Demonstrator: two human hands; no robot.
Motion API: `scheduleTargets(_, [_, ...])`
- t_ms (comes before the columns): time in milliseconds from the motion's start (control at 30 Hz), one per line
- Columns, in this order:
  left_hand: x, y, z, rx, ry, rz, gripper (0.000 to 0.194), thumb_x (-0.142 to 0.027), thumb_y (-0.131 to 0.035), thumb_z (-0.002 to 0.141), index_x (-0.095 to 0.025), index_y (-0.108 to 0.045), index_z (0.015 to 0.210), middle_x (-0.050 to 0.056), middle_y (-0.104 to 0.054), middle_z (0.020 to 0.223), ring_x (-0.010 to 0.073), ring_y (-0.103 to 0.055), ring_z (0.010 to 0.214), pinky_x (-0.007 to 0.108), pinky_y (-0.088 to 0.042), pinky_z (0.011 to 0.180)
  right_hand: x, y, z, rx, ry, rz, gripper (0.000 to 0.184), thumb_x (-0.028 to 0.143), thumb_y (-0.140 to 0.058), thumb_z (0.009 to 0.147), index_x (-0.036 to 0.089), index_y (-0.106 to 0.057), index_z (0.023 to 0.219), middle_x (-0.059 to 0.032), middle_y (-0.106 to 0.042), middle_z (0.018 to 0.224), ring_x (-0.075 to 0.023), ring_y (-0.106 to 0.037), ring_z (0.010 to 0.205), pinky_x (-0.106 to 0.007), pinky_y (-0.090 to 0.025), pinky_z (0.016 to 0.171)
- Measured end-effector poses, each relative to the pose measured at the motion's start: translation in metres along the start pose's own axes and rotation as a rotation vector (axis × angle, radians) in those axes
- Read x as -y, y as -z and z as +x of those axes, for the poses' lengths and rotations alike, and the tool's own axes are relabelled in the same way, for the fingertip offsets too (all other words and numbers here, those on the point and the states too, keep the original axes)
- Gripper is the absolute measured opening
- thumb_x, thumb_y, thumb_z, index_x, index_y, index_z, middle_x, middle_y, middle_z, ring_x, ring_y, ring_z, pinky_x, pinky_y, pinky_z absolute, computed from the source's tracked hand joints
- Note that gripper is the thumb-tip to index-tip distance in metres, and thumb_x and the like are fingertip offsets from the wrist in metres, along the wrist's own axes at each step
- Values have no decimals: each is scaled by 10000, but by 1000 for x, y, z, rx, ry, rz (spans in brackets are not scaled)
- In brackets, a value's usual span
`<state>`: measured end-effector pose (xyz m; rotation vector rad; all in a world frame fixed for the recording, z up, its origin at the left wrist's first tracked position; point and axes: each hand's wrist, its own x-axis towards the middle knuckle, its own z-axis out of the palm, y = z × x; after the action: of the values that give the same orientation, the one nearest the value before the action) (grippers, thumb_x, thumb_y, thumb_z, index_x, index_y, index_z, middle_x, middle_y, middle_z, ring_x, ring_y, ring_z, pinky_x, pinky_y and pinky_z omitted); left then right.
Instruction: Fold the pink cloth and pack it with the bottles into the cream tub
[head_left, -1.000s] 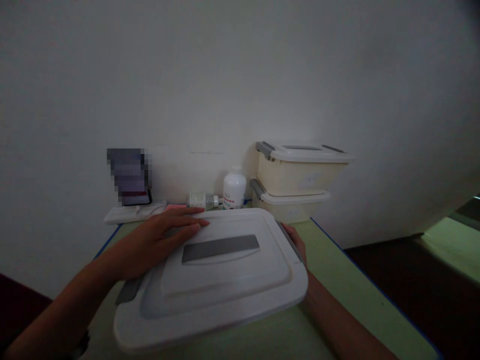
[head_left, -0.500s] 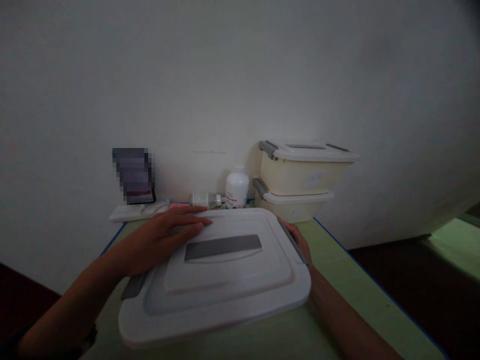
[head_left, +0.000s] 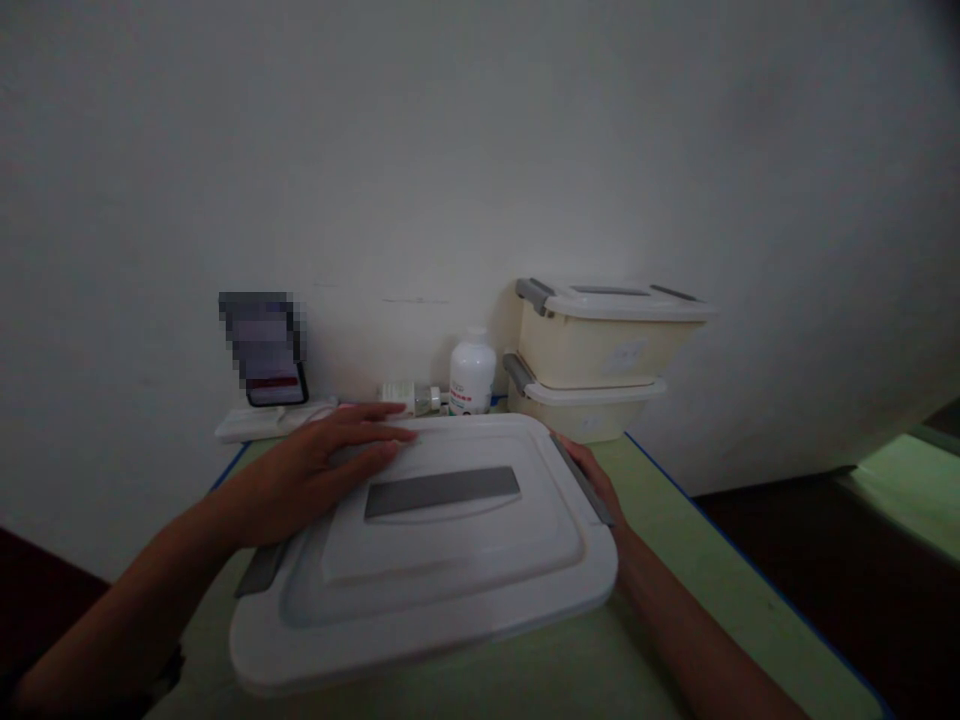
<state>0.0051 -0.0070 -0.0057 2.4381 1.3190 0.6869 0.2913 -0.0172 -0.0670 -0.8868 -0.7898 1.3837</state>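
At the far left of the blue-edged table (head_left: pixel 660 490), a phone (head_left: pixel 277 385) leans upright against the wall, its upper part blurred out, with a white strip (head_left: pixel 247 425) at its foot. To the right and nearer, the left hand (head_left: pixel 319 470) rests palm down on the far left part of a white lid (head_left: pixel 457 630). Its fingers are straight and lightly spread, pointing right along the lid's far edge, and the thumb lies just beyond the left end of the grey handle (head_left: pixel 442 491). The left latch (head_left: pixel 259 570) shows below the wrist.

Behind the fingertips a clear bottle (head_left: pixel 409 396) lies on its side, and just right of it stands a white bottle (head_left: pixel 472 370); the lid hides the foot of the white one.

The lid stretches between the two hands, under the left and against the right, its near edge toward the wearer. What is beneath it is hidden.

At the lid's right side, the right hand (head_left: pixel 595 478) is bent along the right latch (head_left: pixel 583 480). Its fingers are mostly hidden, so I cannot tell whether they are pressed together or pinching the rim.

Beyond that hand, well apart from it, two cream boxes (head_left: pixel 600 350) with white lids stand stacked by the wall. At the far right is another green surface (head_left: pixel 911 490).
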Motion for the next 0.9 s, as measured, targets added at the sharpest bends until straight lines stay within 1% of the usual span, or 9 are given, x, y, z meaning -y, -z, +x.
scheduleTargets(100, [5, 19, -8, -43, 221, -64, 541, -533, -523, 736, -206, -558, 1166, 92, -609, 1121, 270, -616, 916, 356, -505, 771, 6, 6, 3, 110, 13, -113, 316, 432, -640, 627, 250, -682, 882, 21, -695, 946, -229, -587, 965, -326, -416, 877])
scheduleTargets(167, [7, 34, -18, 142, 392, -167, 659, -554, -554, 695, -157, -497, 1218, 86, -667, 893, 231, -643, 656, 293, -523, 529, 9, 12, 5, 168, 37, -236, 381, 460, -626, 658, 233, -662, 961, 2, -670, 1034, -234, -563, 1012, -326, -394, 899])
scheduleTargets(233, [7, 45, -26, 384, 456, -309, 696, -530, -557, 712, -158, -423, 1284, 55, -670, 771, 199, -620, 545, 258, -493, 439, 9, 17, 6, 205, 29, -313, 394, 466, -601, 696, 220, -644, 1000, -16, -662, 1049, -237, -562, 1013, -330, -397, 889])
scheduleTargets(300, [5, 49, -29, 512, 443, -422, 691, -482, -542, 755, -175, -340, 1339, 29, -661, 732, 177, -613, 534, 242, -497, 458, 7, 18, 6, 195, -15, -312, 416, 469, -595, 694, 221, -623, 1027, -27, -664, 1035, -248, -583, 972, -345, -427, 844])
scheduleTargets(367, [5, 47, -28, 526, 433, -496, 703, -430, -539, 777, -206, -249, 1378, 20, -654, 791, 160, -618, 567, 230, -503, 486, 4, 17, 5, 134, -53, -287, 425, 465, -608, 667, 228, -615, 1020, -29, -674, 1008, -258, -605, 925, -353, -456, 791])
scheduleTargets(500, [21, 35, -24, 527, 432, -688, 749, -342, -526, 769, -312, -120, 1397, 36, -585, 1092, 177, -629, 745, 192, -479, 460, 3, 12, 2, 76, -74, -255, 369, 425, -606, 649, 229, -630, 960, -23, -693, 953, -258, -631, 864, -335, -479, 719])
scheduleTargets(700, [63, 17, -29, 564, 310, -1002, 835, -313, -572, 663, -258, -174, 1395, 51, -594, 1122, 252, -595, 930, 312, -502, 705, 0, 11, 3, 104, -112, -161, 399, 412, -567, 665, 233, -615, 1018, -18, -699, 942, -256, -645, 851, -345, -487, 730])
scheduleTargets(800, [73, 12, -33, 537, 251, -1031, 844, -387, -604, 669, -228, -204, 1395, 84, -559, 1196, 300, -543, 1041, 371, -464, 799, -3, 13, 3, 114, -97, -148, 378, 405, -572, 681, 239, -618, 1018, -11, -696, 963, -247, -640, 884, -335, -486, 754])
scheduleTargets(900, [75, 7, -36, 461, 205, -1076, 858, -434, -656, 651, -226, -254, 1380, 94, -516, 1258, 296, -512, 1090, 365, -435, 843, -4, 12, 2, 127, -85, -167, 363, 416, -579, 689, 244, -627, 1006, -11, -697, 965, -245, -631, 919, -329, -483, 774])
